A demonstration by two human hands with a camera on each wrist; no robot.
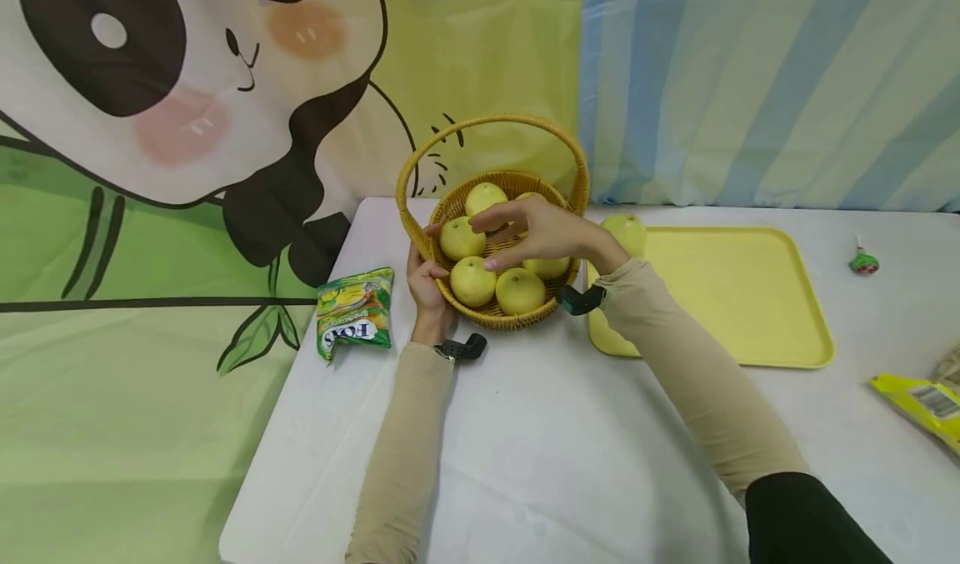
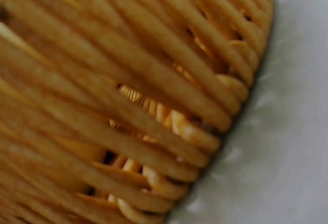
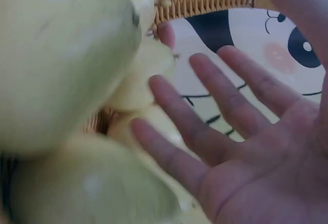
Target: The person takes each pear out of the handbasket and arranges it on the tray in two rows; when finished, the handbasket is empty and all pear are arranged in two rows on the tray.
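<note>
Pears (image 1: 474, 282) lie beneath the right hand's (image 1: 553, 229) spread fingers; left hand (image 1: 429, 289) grips the wicker basket's (image 1: 512, 322) eight-o'clock rim.

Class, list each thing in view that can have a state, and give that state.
Wicker basket: upright, handle up, holding yellow fruit
Left hand: gripping the basket's side
Right hand: open, empty, above the fruit
Loose fruit: outside the basket
Yellow tray: lying flat
Lollipop: lying, stick pointing away
Fox's packet: puffed, printing upside down
Yellow bag: partly out of frame, seal unclear
</note>
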